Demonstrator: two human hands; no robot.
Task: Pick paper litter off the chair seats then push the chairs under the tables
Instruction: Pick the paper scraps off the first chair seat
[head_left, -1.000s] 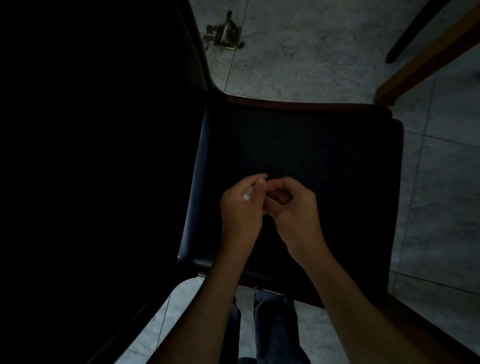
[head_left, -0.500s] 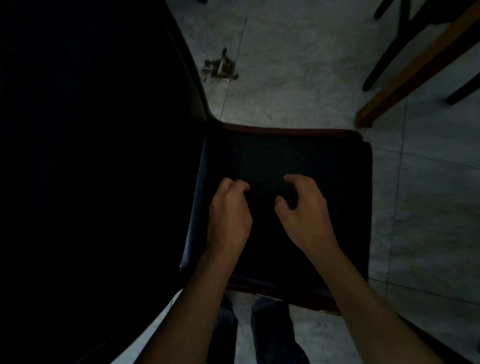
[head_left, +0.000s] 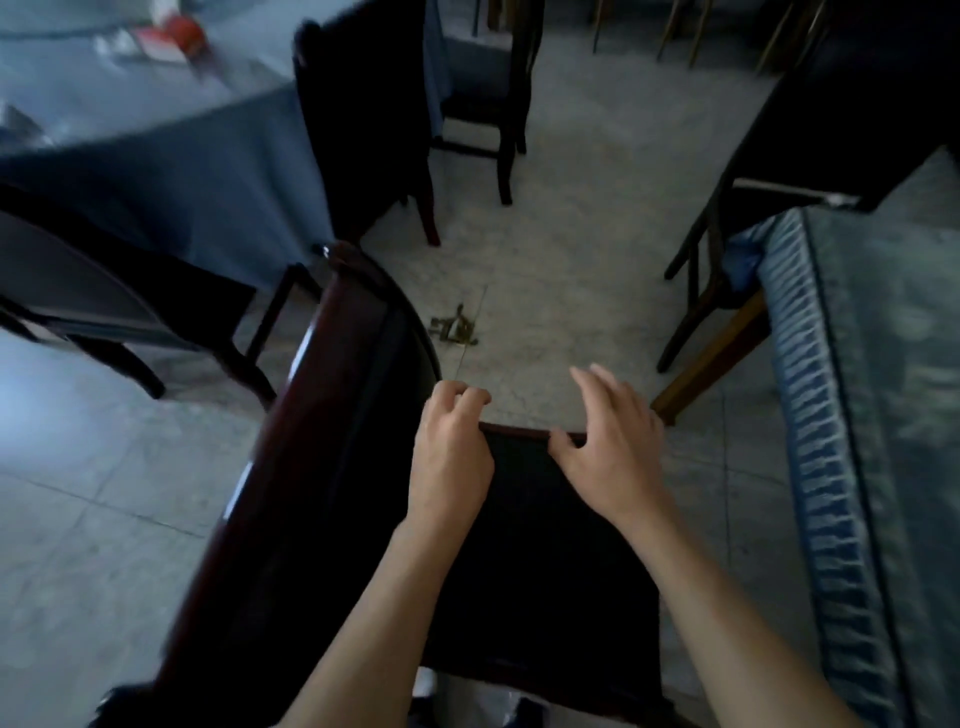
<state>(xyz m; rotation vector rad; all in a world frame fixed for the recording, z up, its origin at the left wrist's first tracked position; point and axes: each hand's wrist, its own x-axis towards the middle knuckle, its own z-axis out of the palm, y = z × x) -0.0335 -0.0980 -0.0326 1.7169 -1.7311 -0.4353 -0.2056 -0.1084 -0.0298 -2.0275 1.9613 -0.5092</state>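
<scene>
Gripping far seat edge: left hand (head_left: 451, 447), fingers curled over it | chair seat (head_left: 540, 561) lies directly beneath both grips, backrest (head_left: 322, 415) to the left | right hand (head_left: 610, 441) spread, thumb on edge | blue-clothed counter (head_left: 883, 415) at right; no paper seen.

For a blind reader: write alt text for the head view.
Two bare hands reach over a dark chair seat: the left hand curled at its far edge, the right hand spread open. Cloth-covered tables and other chairs stand around on pale tile.
</scene>
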